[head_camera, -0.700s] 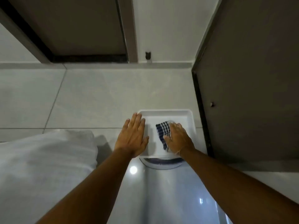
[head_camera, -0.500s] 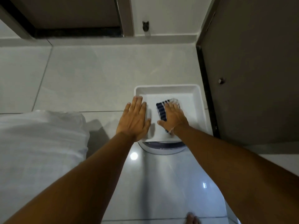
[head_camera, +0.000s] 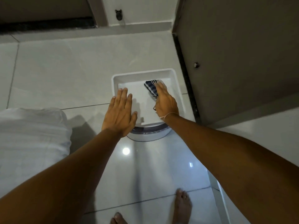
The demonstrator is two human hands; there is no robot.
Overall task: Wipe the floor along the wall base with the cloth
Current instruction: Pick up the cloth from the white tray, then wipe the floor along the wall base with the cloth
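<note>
Both arms reach forward and down over the pale tiled floor (head_camera: 68, 75). The right hand (head_camera: 165, 101) presses down on the cloth (head_camera: 151, 88), a dark blue and white striped rag, fingers curled over it and clamped on the fabric. That cloth sits inside a white square tray (head_camera: 142, 75), toward the tray's far right part, with its striped end poking out past the fingertips. A thin string band (head_camera: 168, 114) circles the right wrist.

The left hand (head_camera: 120, 113) is flat and spread wide, holding nothing, palm down across the tray's left edge; whether it actually touches the rim is hard to tell from this angle. Under the tray's near side a round white base with a dark band (head_camera: 148, 135) shows.

The tray lies close to a dark door (head_camera: 242, 54) on the right, and the wall base (head_camera: 97, 32) runs across the far side, well apart from the cloth. A small black doorstop (head_camera: 119, 14) sits on that wall. White bedding (head_camera: 32, 135) bulges in at the left. 2 bare feet (head_camera: 182, 206) stand on the tiles at the bottom.
</note>
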